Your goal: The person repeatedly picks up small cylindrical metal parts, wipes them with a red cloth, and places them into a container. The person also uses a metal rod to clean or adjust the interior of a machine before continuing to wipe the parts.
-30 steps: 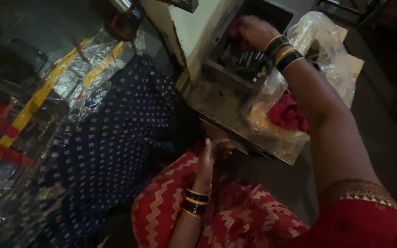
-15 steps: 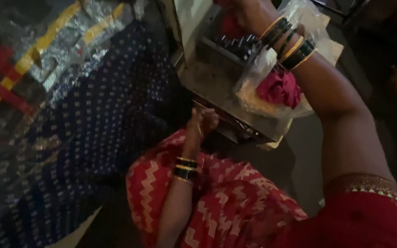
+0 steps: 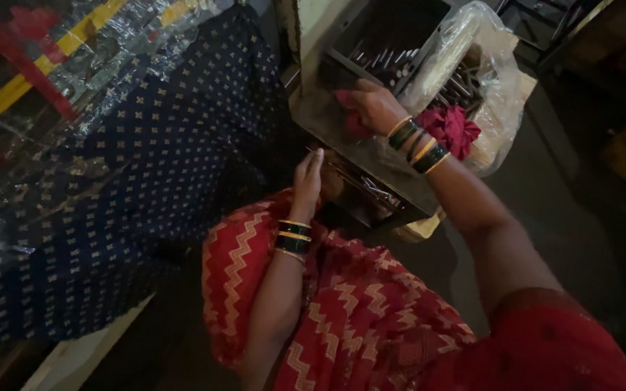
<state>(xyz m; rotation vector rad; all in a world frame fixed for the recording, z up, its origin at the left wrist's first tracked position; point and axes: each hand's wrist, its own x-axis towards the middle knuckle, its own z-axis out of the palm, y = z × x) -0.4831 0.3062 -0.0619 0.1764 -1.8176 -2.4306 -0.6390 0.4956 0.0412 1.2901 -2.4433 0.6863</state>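
Since the earlier frame, our right hand (image 3: pixel 374 108) has dropped from the box toward 6 o'clock onto the metal tray (image 3: pixel 320 119), fingers closed on a red cloth (image 3: pixel 353 119); we steady with our open left hand (image 3: pixel 307 177) and wipe firmly.

This looks like a small workshop. A grimy metal tray (image 3: pixel 342 134) and a dark bin of thin metal rods (image 3: pixel 389 61) sit beside a clear plastic bag (image 3: pixel 487 80) of more rods, on a bare floor (image 3: pixel 566 210).

Red zigzag-patterned garment (image 3: pixel 342 318), green and gold bangles (image 3: pixel 293 237) on both wrists
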